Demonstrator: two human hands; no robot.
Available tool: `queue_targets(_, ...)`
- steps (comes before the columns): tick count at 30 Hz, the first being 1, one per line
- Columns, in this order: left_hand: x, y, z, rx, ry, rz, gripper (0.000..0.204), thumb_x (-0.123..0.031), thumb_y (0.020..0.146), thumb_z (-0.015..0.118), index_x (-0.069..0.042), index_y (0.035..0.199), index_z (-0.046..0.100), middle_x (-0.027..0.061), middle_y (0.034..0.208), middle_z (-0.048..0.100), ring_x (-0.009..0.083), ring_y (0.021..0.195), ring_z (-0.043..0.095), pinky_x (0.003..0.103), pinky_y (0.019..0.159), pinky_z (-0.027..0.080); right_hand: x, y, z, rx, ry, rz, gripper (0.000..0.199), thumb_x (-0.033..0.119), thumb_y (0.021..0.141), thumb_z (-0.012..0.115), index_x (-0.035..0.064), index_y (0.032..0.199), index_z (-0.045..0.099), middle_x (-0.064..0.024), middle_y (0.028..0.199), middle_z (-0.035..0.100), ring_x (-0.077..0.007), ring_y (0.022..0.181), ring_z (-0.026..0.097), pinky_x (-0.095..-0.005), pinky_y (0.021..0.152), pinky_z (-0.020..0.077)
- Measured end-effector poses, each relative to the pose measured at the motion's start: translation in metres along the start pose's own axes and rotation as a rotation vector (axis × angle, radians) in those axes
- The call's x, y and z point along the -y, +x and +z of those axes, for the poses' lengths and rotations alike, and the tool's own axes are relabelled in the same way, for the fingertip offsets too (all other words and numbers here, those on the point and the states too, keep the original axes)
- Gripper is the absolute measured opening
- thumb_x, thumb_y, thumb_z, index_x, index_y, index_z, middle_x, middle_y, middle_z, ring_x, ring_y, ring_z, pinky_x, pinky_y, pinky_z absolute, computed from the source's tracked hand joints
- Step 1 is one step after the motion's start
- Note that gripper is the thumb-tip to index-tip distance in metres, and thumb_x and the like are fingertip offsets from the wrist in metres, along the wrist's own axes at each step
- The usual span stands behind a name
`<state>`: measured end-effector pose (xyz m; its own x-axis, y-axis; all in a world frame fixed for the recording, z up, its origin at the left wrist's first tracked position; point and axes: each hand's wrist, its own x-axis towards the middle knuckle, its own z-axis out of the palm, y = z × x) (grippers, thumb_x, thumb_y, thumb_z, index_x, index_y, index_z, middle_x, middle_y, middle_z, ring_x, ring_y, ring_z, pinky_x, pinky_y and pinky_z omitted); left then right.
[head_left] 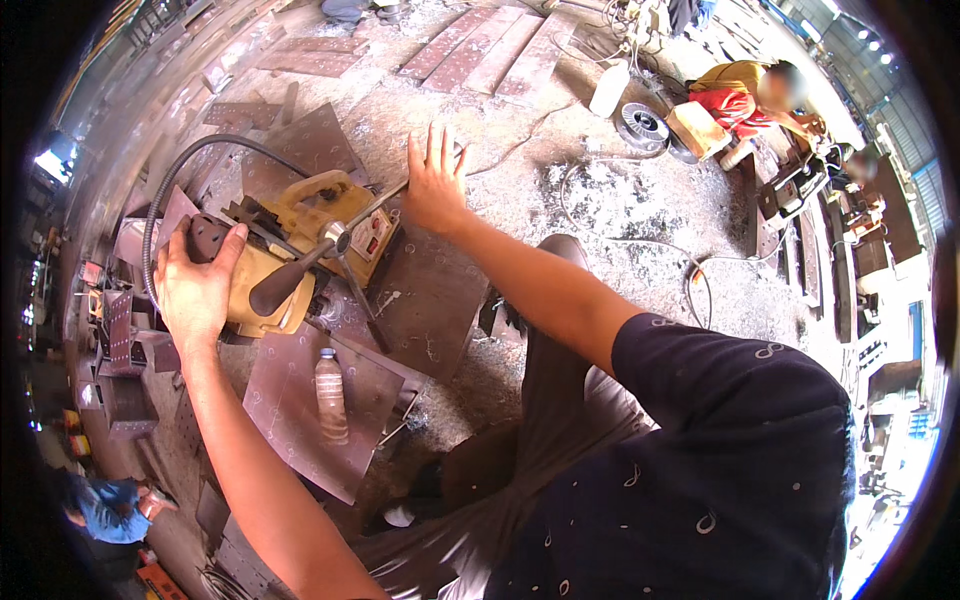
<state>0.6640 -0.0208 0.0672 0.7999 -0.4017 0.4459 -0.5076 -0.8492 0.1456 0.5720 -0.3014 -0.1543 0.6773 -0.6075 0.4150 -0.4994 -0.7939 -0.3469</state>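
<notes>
A yellow magnetic drill [262, 292] lies tilted over dark steel plates, in front of me to the left. My left hand [198, 285] grips the dark end of its motor, thumb on one side and fingers on the other. From its hub [338, 236] spread feed lever spokes, one with a black grip [276, 288]. My right hand [436, 186] rests against the end of another spoke, its fingers stretched out and spread; the palm side is hidden. A black ribbed hose [165, 180] arcs over the drill. Close by, a clear plastic bottle [330, 395] lies on a steel plate [285, 420].
Metal shavings [630, 205] and a loose cable [640, 240] cover the floor to the right. A person in red and yellow [735, 95] crouches beyond, near a wire spool [641, 127] and white jug [609, 90]. Another person in blue [112, 510] is at lower left. Drilled plates [490, 50] lie ahead.
</notes>
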Motion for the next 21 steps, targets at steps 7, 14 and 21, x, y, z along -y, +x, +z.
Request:
queue_targets(7,-0.005,-0.006,-0.001,0.026,0.057,-0.073,0.089,-0.064,0.079,0.078,-0.006,0.144,0.059,0.026,0.138,0.06,0.0447,0.131,0.055,0.05,0.113,0.042,0.06,-0.132,0.052,0.452,0.685,-0.04,0.086,0.043,0.097,0.065,-0.0055,0.155,0.026,-0.037,0.156,0.034,-0.0509,0.146,0.036,-0.0594,0.119,0.0305)
queue_targets(14,-0.011,-0.023,0.02,0.0,0.094,-0.1,0.093,-0.069,0.081,0.073,-0.003,0.145,0.056,0.0297,0.137,0.06,0.0492,0.129,0.054,0.051,0.112,0.042,-0.026,-0.022,0.056,0.562,0.115,-0.067,0.036,0.017,0.102,0.056,0.0124,0.137,0.049,-0.0281,0.148,0.048,-0.0593,0.145,0.035,-0.062,0.109,0.0483)
queue_targets(21,-0.015,-0.031,0.029,-0.014,0.121,-0.117,0.094,-0.069,0.082,0.073,-0.003,0.145,0.056,0.0306,0.137,0.06,0.0493,0.128,0.055,0.051,0.112,0.042,-0.027,0.07,-0.02,0.378,-0.154,-0.355,0.05,0.003,0.095,0.053,0.0132,0.144,0.051,-0.0266,0.151,0.044,-0.0607,0.149,0.025,-0.064,0.117,0.0383)
